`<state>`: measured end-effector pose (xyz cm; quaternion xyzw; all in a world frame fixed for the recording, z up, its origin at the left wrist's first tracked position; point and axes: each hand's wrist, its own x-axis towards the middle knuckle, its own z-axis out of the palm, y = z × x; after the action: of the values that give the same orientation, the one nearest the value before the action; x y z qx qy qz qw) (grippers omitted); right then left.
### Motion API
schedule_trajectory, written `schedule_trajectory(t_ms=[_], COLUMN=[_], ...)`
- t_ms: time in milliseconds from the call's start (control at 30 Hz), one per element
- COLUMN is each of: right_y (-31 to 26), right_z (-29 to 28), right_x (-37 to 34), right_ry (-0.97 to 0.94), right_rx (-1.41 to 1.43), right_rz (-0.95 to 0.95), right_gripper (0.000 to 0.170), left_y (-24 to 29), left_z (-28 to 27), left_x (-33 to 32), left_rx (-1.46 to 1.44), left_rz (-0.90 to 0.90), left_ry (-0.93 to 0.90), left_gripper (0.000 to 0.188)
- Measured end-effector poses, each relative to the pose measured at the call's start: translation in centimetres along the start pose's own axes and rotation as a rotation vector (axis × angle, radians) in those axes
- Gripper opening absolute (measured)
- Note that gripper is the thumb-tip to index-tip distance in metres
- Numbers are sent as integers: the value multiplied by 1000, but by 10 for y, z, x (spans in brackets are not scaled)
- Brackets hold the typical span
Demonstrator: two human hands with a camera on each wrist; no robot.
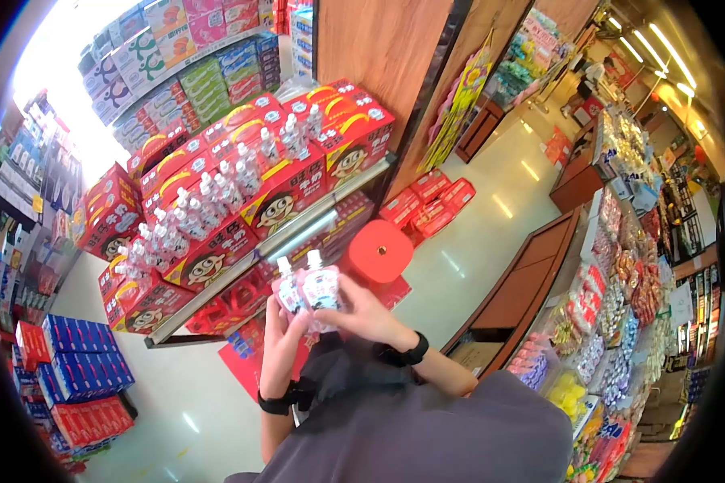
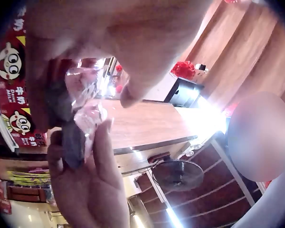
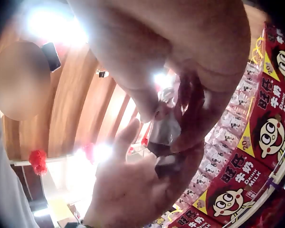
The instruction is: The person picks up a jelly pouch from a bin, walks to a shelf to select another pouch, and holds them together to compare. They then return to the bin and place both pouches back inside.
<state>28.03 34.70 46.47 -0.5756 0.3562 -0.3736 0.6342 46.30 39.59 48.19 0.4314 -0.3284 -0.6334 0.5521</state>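
In the head view, two spouted drink pouches (image 1: 322, 288) stand side by side in front of the person's body, with pale caps up and pink-white printed fronts. My left hand (image 1: 280, 342) grips the left pouch (image 1: 288, 293), its thumb across the lower front. The right hand (image 1: 369, 312) holds the other one from the right side, thumb over its front. Both wrist views show the pouches from below, their dark undersides between the two hands; fingers cover much of the clear pink sides (image 2: 81, 85).
Red milk cartons (image 1: 286, 197) fill a shelf ahead, with rows of similar pouches (image 1: 205, 201) on top. A red stool (image 1: 381, 251) stands just beyond the hands. Blue boxes (image 1: 84, 354) are stacked at left; a candy counter (image 1: 596, 322) lines the right side.
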Motion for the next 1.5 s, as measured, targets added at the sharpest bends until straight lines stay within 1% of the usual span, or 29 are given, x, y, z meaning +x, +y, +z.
schedule_trajectory(t_ms=[33,67,100,200,233,333,433,533,567,667,700,800,833,933,967,1067,1100,1200,1233,1333,1433,1500], right_y=[2,6,7,-1,-7,-32,-32,-33,-38,-40,-46,-54,-55,-73,-76,-71,-69,-59,-59,-63,-49,-49], right_z=[-2,-4,-4,-20,-24,-48,-82,-117,-125,-142,-149,-164,-174,-181,-188,-203,-208,-224,-228,-248,-270,-281], right_x=[1,1,2,-1,-3,-23,-45,-70,-78,-94,-98,-105,-108,-115,-115,-113,-113,-114,-117,-130,-145,-164], right_ry=[15,30,53,76,106,162,262,286,303,402,397,419,375,291,262,203,204,156,191,262,323,409], right_rx=[-9,-17,8,-150,-182,-153,-142,-270,-309,-222,-212,-182,-237,129,129,262,267,380,311,147,11,-120], right_rz=[13,27,-12,20,-116,-101,-103,-63,-41,-121,-119,-262,-233,-168,-128,-159,-146,-145,-179,-191,-162,-182], right_gripper=[61,60,58,56,49,43,38,39,40,41,41,43,47,56,65,62,61,69,66,59,61,62], left_y=[-3,-4,-6,-7,-10,-19,-27,-26,-33,-32,-32,-30,-36,-35,-36,-31,-33,-42,-46,-59,-79,-87], left_z=[1,2,4,23,30,55,91,127,136,170,180,212,213,233,235,252,255,264,271,292,310,329], left_x=[2,5,7,19,25,40,56,65,71,75,77,78,84,88,90,88,88,89,91,93,95,91], left_rx=[61,87,114,119,115,128,119,150,130,119,109,50,44,37,47,73,86,163,170,198,163,144], left_rz=[20,18,14,12,20,5,3,-46,-40,-81,-97,-67,-55,-26,-43,-16,-7,-11,-13,-24,-58,-84], left_ry=[-34,-34,-32,-25,-42,-131,-250,-333,-357,-406,-418,-435,-446,-431,-425,-413,-405,-365,-365,-375,-397,-428], left_gripper=[56,57,57,58,58,60,65,65,65,64,64,64,65,65,68,70,70,68,68,67,68,67])
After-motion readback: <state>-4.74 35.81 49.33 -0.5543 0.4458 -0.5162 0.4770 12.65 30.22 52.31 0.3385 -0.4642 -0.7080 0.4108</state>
